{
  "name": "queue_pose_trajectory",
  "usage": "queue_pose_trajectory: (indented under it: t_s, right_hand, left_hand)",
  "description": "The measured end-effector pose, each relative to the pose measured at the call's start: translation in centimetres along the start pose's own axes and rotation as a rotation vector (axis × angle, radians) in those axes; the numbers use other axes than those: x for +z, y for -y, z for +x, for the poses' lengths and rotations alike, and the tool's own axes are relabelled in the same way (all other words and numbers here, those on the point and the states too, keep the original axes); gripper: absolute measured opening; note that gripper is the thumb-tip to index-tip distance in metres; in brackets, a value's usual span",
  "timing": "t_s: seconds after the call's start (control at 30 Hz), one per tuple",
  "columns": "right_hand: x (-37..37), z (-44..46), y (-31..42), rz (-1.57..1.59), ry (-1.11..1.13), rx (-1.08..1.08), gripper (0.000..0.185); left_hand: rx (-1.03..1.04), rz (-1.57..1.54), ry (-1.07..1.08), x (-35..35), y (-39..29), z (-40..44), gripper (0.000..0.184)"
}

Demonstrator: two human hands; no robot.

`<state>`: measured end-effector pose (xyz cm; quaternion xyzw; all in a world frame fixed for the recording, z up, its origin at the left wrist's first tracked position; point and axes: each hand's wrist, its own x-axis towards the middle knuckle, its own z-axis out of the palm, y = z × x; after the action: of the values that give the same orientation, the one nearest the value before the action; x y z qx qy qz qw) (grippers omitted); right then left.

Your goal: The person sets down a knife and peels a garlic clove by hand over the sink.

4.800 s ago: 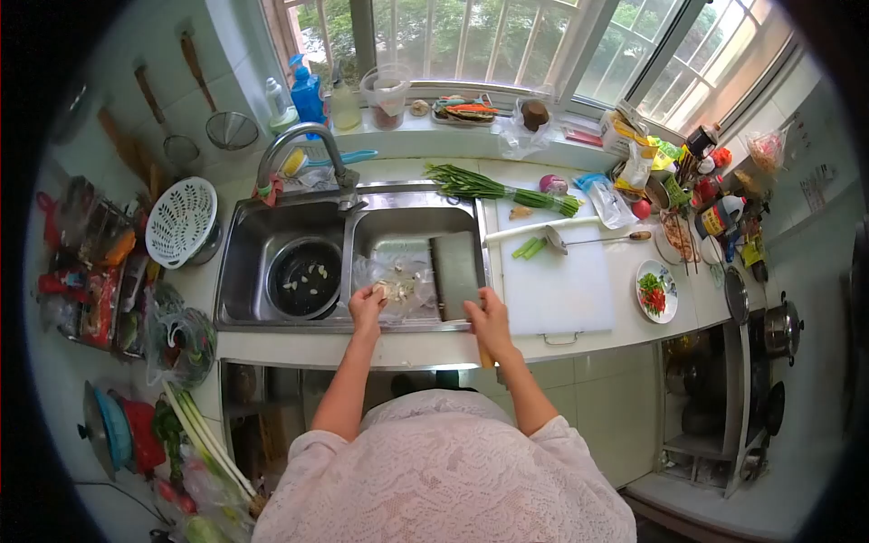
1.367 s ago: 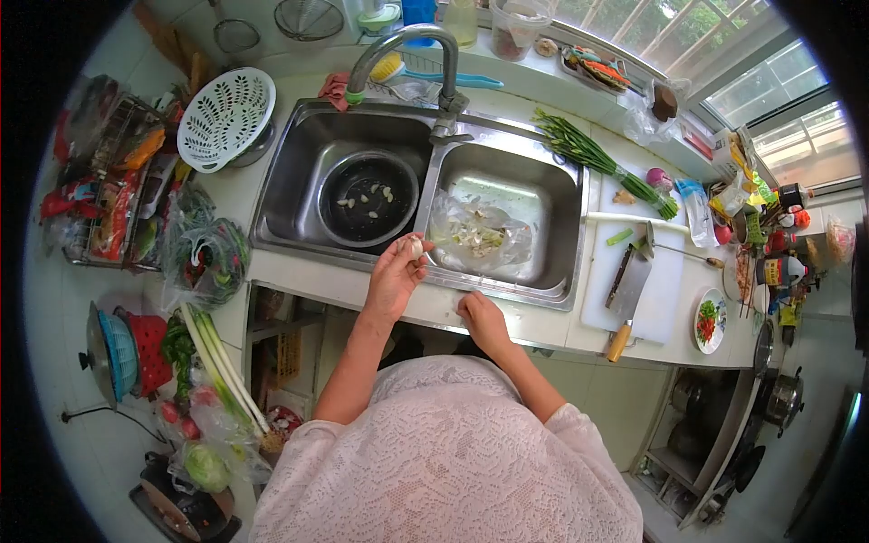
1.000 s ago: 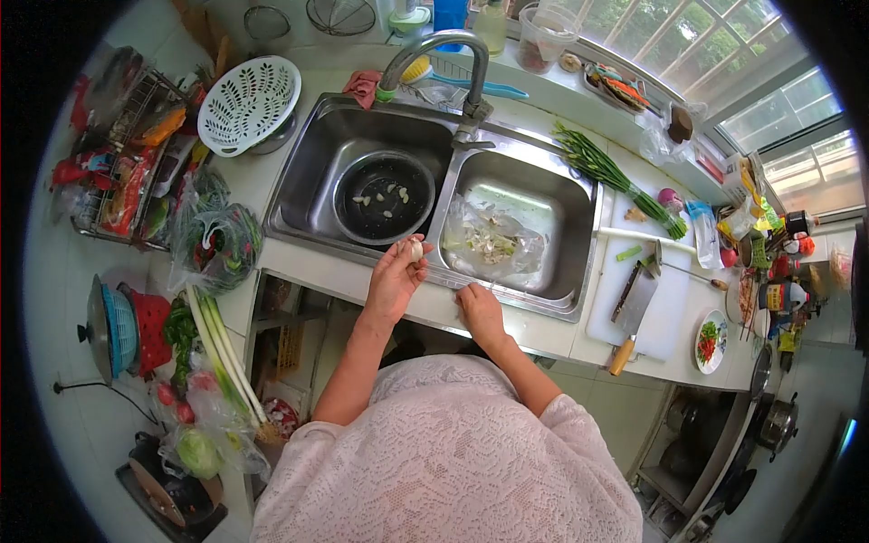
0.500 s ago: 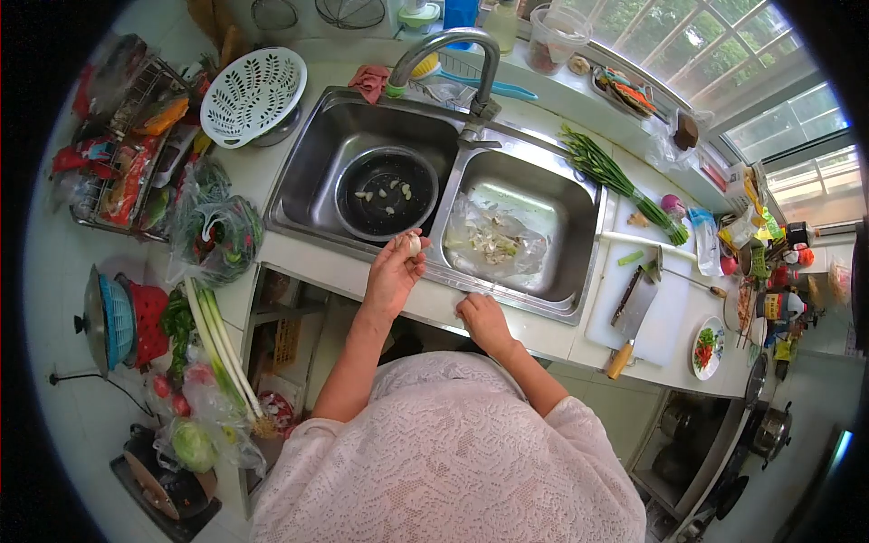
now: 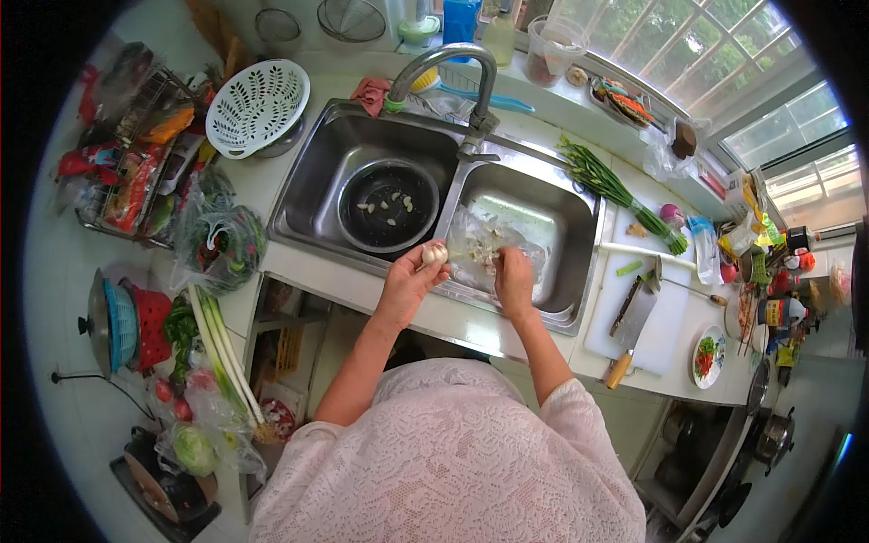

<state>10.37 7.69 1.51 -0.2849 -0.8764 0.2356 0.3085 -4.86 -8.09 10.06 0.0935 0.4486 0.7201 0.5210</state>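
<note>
A double sink (image 5: 389,136) held a bowl (image 5: 367,185) and a plastic bag (image 5: 471,242), apparently catching scraps. The right hand (image 5: 514,285) bunched its fingers at the bag, any pinch unclear; the left hand (image 5: 407,282) pinched a garlic bulb (image 5: 434,253) by the front rim, seemingly handy to the bowl's cloves (image 5: 408,204).

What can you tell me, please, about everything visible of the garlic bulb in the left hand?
The garlic bulb looks whitish and rounded, with faint ridges suggesting cloves beneath its skin; it seems largely whole, though the fingers hide part of it. It is held up in the left hand, over the front edge of the metal sink, near the divider. Nothing else appears to touch it; the right hand is apart from it. Which way its root end points is too small to tell.
</note>
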Motion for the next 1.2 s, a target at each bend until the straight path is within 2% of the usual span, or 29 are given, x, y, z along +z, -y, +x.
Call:
queue_pose_trajectory:
  t_s: [0.13,0.2,0.23,0.3,0.33,0.4,0.43,0.5,0.63,0.77,1.07,1.13,1.2]
  right_hand:
    - [0.6,0.8,-2.2,-0.24,0.104,-0.088,0.009]
    - [0.3,1.0,-1.6,-0.283,-0.075,-0.192,0.01]
    - [-0.3,1.4,-0.7,-0.283,-0.077,-0.196,0.01]
    - [-1.6,2.1,1.3,0.168,0.09,0.081,0.011]
    - [-2.5,2.5,2.6,0.163,0.083,0.082,0.011]
    - [-4.6,3.1,5.5,0.698,0.192,0.343,0.011]
    - [-5.5,3.3,6.6,0.696,0.183,0.343,0.011]
    - [-7.2,3.7,8.4,0.765,0.162,0.109,0.009]
    - [-8.7,3.8,9.0,0.672,0.209,-0.002,0.01]
    - [-9.3,3.0,8.2,0.658,0.234,-0.007,0.011]
    - [-10.5,2.1,8.5,0.594,0.105,-0.054,0.01]
    - [-10.6,1.7,8.5,0.58,0.105,-0.019,0.01]
    - [-10.3,1.2,8.0,0.654,0.067,0.054,0.01]
  left_hand:
    - [0.066,0.17,0.063,0.8,-0.2,-0.4,0.036]
    - [0.092,0.201,0.083,1.1,-0.4,-0.6,0.036]
    - [0.108,0.231,0.105,1.3,-0.5,-0.8,0.036]
    - [0.136,0.274,0.119,1.7,-0.6,-1.0,0.036]
    - [0.161,0.313,0.133,2.0,-0.6,-1.0,0.036]
    - [0.16,0.334,0.149,2.4,-0.6,-1.1,0.035]
    - [0.158,0.353,0.158,2.6,-0.6,-1.1,0.035]
    - [0.151,0.372,0.173,2.9,-0.4,-1.2,0.034]
    - [0.185,0.444,0.237,3.6,-0.4,-1.3,0.033]
    - [0.169,0.44,0.259,3.7,0.4,-1.1,0.03]
    - [0.154,0.221,0.179,6.2,0.7,-0.7,0.021]
    - [0.079,-0.014,0.164,5.5,0.7,-0.3,0.02]
    - [0.111,-0.088,0.155,4.6,0.5,0.4,0.02]
